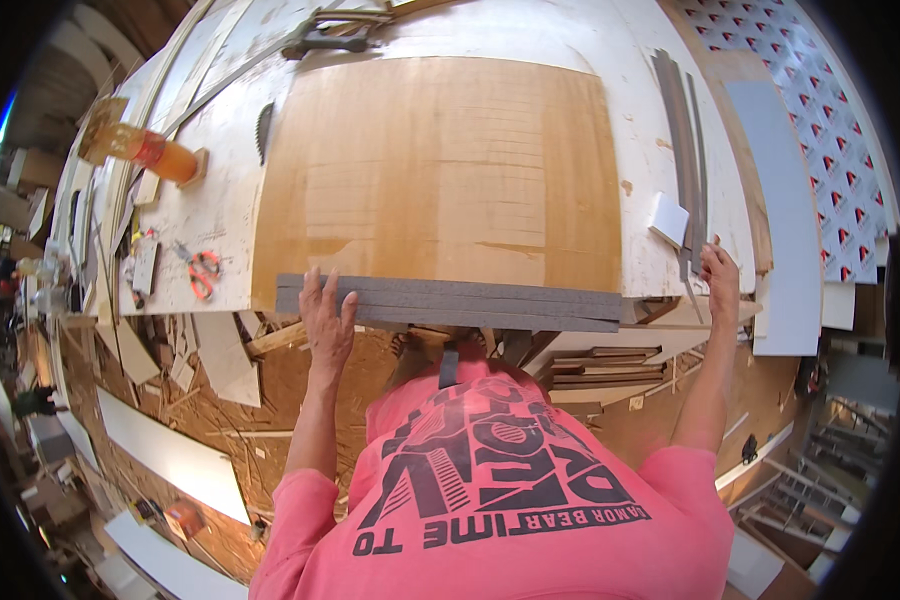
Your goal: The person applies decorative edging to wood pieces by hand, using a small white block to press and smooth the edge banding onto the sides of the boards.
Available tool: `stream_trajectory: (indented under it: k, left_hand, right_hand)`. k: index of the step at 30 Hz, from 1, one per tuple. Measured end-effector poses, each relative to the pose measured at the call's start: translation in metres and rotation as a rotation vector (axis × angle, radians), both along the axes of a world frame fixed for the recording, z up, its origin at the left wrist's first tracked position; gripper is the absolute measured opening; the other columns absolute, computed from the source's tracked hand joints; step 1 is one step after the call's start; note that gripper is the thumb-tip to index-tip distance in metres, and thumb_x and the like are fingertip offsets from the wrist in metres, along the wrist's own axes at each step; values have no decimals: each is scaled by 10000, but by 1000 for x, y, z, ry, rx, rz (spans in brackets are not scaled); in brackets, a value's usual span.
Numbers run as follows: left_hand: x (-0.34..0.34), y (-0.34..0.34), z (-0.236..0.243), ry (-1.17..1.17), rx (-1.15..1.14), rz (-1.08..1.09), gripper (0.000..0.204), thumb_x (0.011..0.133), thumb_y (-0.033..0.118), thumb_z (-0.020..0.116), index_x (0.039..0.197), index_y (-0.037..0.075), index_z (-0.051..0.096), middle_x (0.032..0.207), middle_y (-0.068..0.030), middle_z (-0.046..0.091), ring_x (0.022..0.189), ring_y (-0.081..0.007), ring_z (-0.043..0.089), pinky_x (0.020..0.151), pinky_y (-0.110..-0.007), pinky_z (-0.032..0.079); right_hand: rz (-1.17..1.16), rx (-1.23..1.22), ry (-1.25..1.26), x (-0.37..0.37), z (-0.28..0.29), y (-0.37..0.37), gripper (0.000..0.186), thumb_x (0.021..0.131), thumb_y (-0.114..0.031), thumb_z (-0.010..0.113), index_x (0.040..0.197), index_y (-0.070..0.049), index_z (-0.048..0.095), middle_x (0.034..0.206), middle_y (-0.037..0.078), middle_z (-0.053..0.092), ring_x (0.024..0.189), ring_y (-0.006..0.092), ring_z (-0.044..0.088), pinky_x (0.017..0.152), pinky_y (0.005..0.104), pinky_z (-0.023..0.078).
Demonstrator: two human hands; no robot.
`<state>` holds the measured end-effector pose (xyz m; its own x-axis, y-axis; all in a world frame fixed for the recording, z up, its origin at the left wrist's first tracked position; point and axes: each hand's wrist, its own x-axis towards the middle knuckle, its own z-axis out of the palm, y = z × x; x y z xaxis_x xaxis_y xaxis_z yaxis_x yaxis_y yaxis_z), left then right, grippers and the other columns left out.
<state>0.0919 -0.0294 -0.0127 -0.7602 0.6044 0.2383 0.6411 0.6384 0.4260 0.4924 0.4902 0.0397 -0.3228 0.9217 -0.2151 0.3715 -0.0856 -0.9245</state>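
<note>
A large tan wood panel (440, 170) lies on the white worktable. Along its near edge run several dark grey strips (470, 302), side by side. My left hand (327, 315) rests on the left part of these strips, fingers stretched out and apart. At the right of the table, my right hand (719, 272) has curled fingers at the near end of a long thin grey strip (701, 170). Another, wider grey strip (677, 150) lies beside it. A small white block (668, 219) sits next to these strips.
Orange-handled scissors (200, 270) and a bottle of orange liquid (155, 152) are on the left. A dark curved serrated piece (265, 133) lies by the panel. A metal tool (335, 35) is at the far edge. Offcuts (610, 370) are stacked below the table; scraps litter the floor.
</note>
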Motion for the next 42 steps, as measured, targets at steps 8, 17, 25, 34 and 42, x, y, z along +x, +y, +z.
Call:
stream_trajectory:
  k: [8,17,25,34,42]
  left_hand:
    - [-4,-5,-8,16,25,102,481,952,402,506,1328,102,494,1463,-179,332,1367,-374,284,1093,-512,231]
    - [-22,-7,-5,70,109,197,456,938,273,545,1330,50,480,1431,-200,365,1349,-387,303,1090,-485,256]
    - [-53,15,1,170,-8,122,408,903,225,576,1293,116,526,1421,-189,386,1325,-380,345,1084,-483,273]
    - [-55,20,-3,107,-8,61,356,882,210,589,1215,86,565,1346,-183,455,1296,-392,377,1069,-478,301]
    - [-36,4,-5,146,-15,126,345,881,209,587,1205,96,556,1298,-158,453,1262,-359,389,1062,-520,284]
  right_hand:
    - [536,264,-5,-93,30,-156,319,880,-88,631,1182,9,599,1004,57,592,921,147,566,821,291,457]
    - [1020,612,-403,-104,29,-168,336,749,-51,696,1076,-4,636,936,136,570,925,306,532,810,383,448]
    - [1079,679,-463,-105,41,-146,356,718,-35,705,1067,-11,639,945,124,582,923,293,533,798,372,457]
    - [1057,733,-522,-94,50,-132,305,747,-34,677,1049,-7,638,953,123,580,932,299,524,826,375,445]
    - [981,638,-483,-93,23,-124,252,793,-5,647,1045,-9,637,978,106,574,974,276,534,860,354,437]
